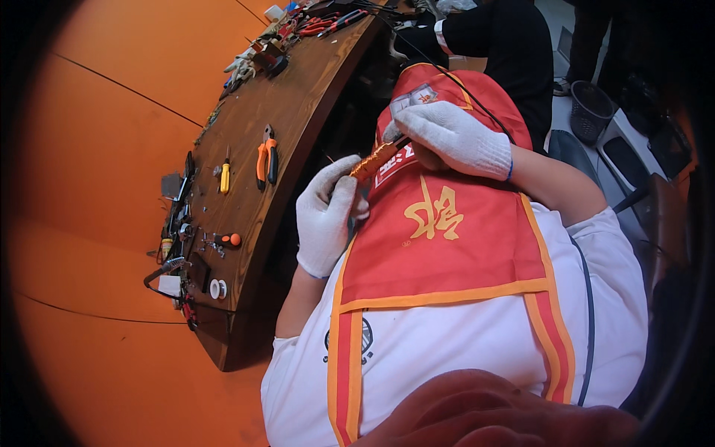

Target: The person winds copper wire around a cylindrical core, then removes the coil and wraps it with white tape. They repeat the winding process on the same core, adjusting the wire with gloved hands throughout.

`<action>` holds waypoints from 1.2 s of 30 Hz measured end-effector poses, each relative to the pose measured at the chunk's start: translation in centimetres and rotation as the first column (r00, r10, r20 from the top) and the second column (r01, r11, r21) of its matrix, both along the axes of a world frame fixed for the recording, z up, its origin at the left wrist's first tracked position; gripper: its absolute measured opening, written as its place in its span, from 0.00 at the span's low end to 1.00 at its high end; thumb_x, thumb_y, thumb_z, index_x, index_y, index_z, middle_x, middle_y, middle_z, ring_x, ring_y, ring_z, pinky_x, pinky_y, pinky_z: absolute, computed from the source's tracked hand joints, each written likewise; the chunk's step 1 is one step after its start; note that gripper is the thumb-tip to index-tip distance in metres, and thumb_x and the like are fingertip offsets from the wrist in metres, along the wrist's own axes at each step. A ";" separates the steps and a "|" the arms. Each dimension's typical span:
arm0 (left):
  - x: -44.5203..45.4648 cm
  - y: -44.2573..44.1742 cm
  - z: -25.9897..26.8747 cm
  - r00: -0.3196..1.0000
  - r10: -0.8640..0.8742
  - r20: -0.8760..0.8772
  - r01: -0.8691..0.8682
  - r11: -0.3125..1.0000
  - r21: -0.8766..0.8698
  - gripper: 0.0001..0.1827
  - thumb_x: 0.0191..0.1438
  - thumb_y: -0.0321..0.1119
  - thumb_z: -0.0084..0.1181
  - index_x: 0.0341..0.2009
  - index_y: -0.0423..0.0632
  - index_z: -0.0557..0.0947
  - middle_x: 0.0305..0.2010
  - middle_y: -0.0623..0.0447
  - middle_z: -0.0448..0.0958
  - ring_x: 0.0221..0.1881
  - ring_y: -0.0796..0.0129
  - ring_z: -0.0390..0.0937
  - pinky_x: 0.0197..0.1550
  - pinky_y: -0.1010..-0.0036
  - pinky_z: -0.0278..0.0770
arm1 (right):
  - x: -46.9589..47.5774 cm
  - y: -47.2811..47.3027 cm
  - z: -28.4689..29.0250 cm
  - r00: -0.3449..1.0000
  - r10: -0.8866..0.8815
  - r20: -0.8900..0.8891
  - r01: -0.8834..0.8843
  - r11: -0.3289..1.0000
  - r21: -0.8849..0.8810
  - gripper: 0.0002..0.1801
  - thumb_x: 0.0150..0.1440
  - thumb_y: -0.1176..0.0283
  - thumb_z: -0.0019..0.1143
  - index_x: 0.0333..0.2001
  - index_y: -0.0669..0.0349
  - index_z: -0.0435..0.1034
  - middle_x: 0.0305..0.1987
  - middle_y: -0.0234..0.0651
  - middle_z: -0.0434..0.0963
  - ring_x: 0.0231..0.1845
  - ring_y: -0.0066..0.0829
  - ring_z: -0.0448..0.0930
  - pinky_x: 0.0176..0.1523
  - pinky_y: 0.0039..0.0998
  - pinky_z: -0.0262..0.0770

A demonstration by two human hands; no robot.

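Both of my hands wear white knitted gloves and are raised over the red apron [441, 246] on my lap and chest. Between them runs a dark rod wound with shiny copper-coloured wire [373, 162]. Its lower left end is pinched between the thumb and fingers of my left hand [333, 209]. My right hand [447, 137] grips the dark upper end, near where the winding stops. The glove hides that end of the rod. A thin black cable passes beside my right hand.
Left of me is a wooden table [262, 106] bearing orange-handled pliers [267, 157], a yellow screwdriver [225, 176], an orange-and-black screwdriver [228, 239], a white spool [218, 289] and cluttered tools along its far edge. A mesh waste bin [591, 112] and another person's legs [592, 44] are at upper right.
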State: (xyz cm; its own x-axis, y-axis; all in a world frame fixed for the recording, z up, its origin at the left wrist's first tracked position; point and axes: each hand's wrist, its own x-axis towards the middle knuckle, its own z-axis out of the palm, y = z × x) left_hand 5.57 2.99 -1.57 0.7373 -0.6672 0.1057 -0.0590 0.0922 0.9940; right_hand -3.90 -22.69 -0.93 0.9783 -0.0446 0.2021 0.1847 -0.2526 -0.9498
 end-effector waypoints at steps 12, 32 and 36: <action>0.5 0.0 0.2 0.998 -0.040 -0.042 0.043 0.996 0.082 0.21 0.71 0.30 0.58 0.65 0.36 0.78 0.40 0.48 0.83 0.23 0.77 0.73 0.27 0.81 0.69 | 0.0 0.5 -0.4 0.975 -0.069 0.210 0.078 0.996 -0.033 0.21 0.77 0.63 0.46 0.67 0.64 0.69 0.39 0.33 0.78 0.33 0.20 0.78 0.39 0.24 0.75; 0.8 -0.1 0.2 0.627 -0.108 0.771 -0.191 0.939 0.287 0.24 0.63 0.32 0.67 0.63 0.46 0.83 0.46 0.40 0.86 0.44 0.52 0.87 0.49 0.68 0.81 | 0.4 0.5 -0.7 0.942 -0.019 0.334 0.122 0.949 -0.290 0.18 0.76 0.62 0.50 0.59 0.63 0.76 0.48 0.40 0.85 0.52 0.30 0.85 0.57 0.27 0.79; 0.9 -0.5 -0.1 0.845 -0.160 0.510 -0.008 0.950 0.312 0.23 0.63 0.31 0.64 0.62 0.38 0.82 0.55 0.37 0.85 0.57 0.53 0.86 0.61 0.67 0.79 | 0.6 0.8 -1.6 0.924 -0.049 0.379 0.170 0.941 -0.293 0.18 0.74 0.62 0.53 0.57 0.64 0.76 0.47 0.44 0.85 0.49 0.36 0.87 0.54 0.31 0.81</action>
State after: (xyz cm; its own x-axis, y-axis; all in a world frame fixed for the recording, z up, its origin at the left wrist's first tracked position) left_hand 6.52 2.47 -1.69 0.5724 -0.7801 0.2525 -0.5815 -0.1691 0.7958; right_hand -3.26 -21.94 -2.58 0.8273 -0.0225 0.5613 0.4527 -0.5650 -0.6898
